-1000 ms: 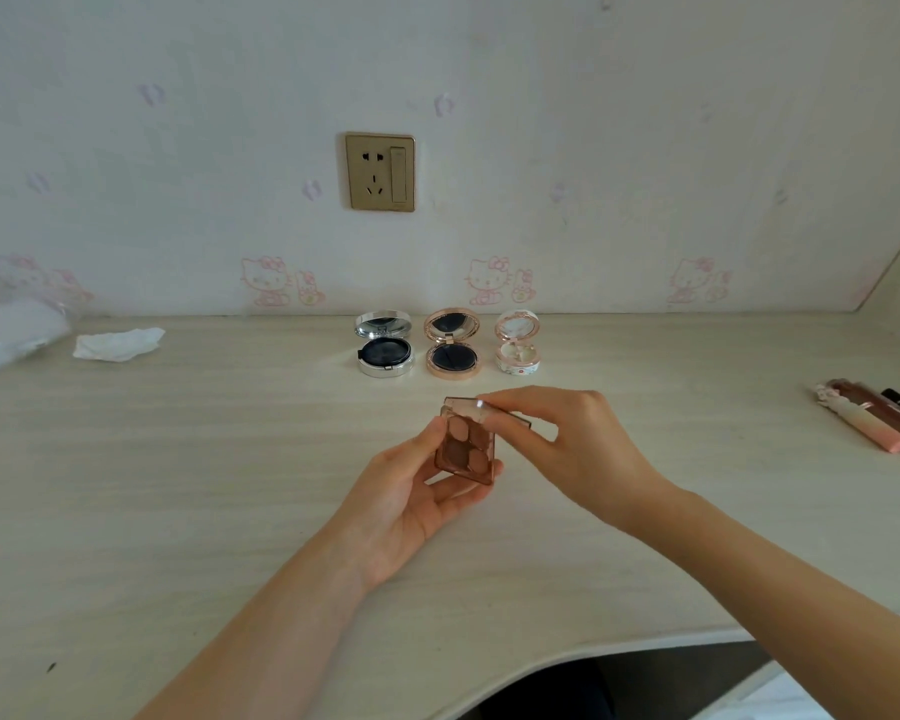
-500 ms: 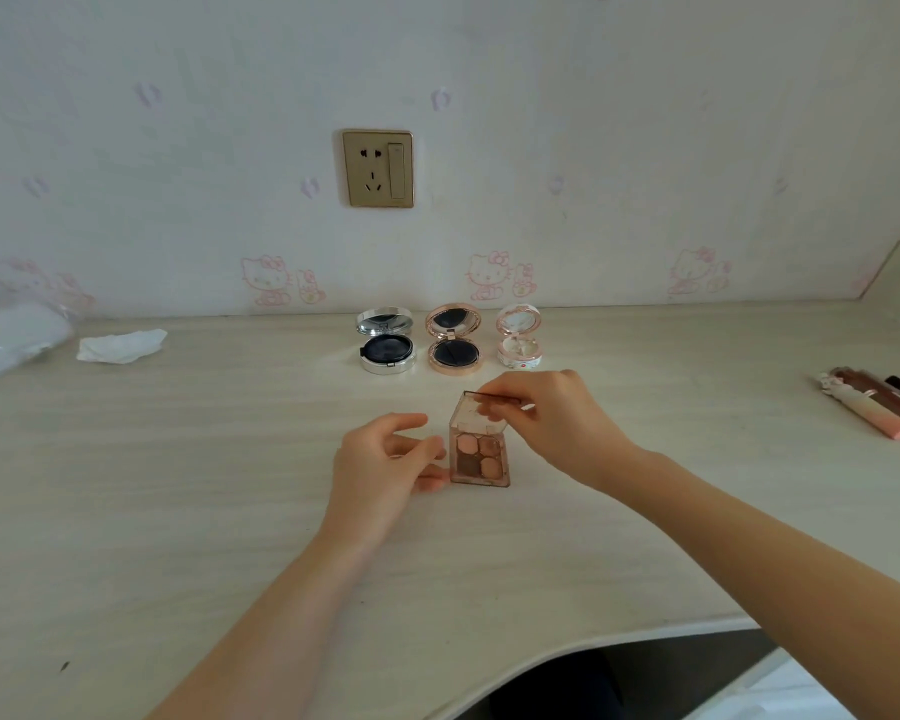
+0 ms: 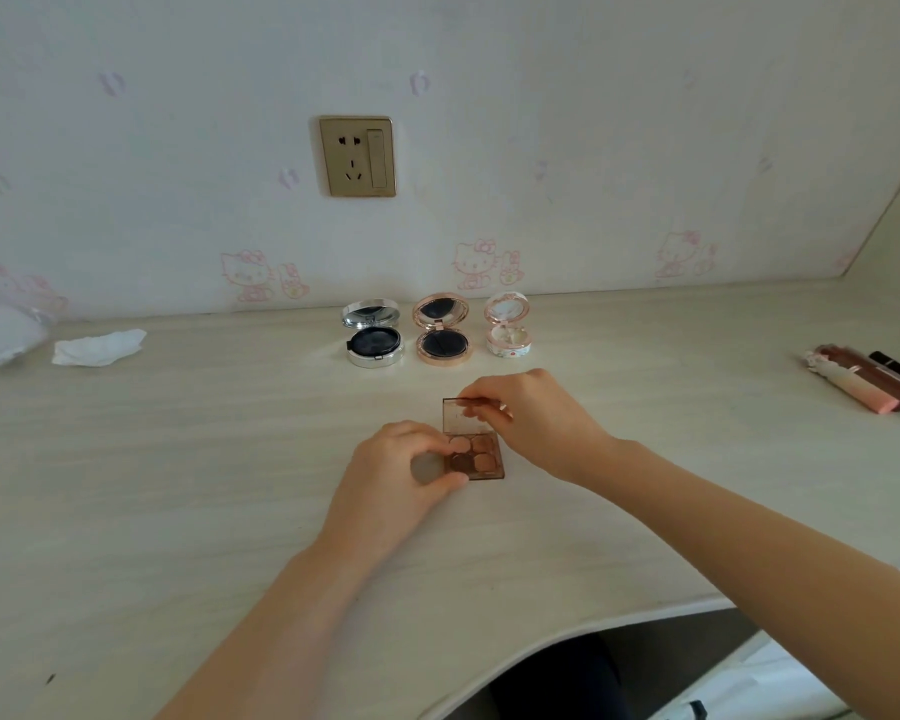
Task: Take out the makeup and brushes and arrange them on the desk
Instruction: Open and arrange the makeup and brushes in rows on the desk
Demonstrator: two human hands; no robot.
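Note:
A small brown eyeshadow palette (image 3: 481, 459) with four pans sits open on the pale desk (image 3: 230, 485), its clear lid raised. My left hand (image 3: 401, 478) grips the palette's left side between thumb and fingers. My right hand (image 3: 536, 420) pinches the top edge of the raised lid. Behind them, three open round compacts stand in a row by the wall: a silver one (image 3: 374, 337), a rose-gold one (image 3: 441, 335) and a white one (image 3: 508, 330).
Several lip products and tubes (image 3: 863, 381) lie at the desk's right edge. A crumpled tissue (image 3: 100, 347) and a white bag (image 3: 1, 337) sit at the far left. A wall socket (image 3: 357, 155) is above the compacts. The desk's curved front edge (image 3: 567, 631) is near me.
The palette went from being held in the air in my left palm down onto the desk. My left hand turned over and now grips its side; my right hand still holds the lid.

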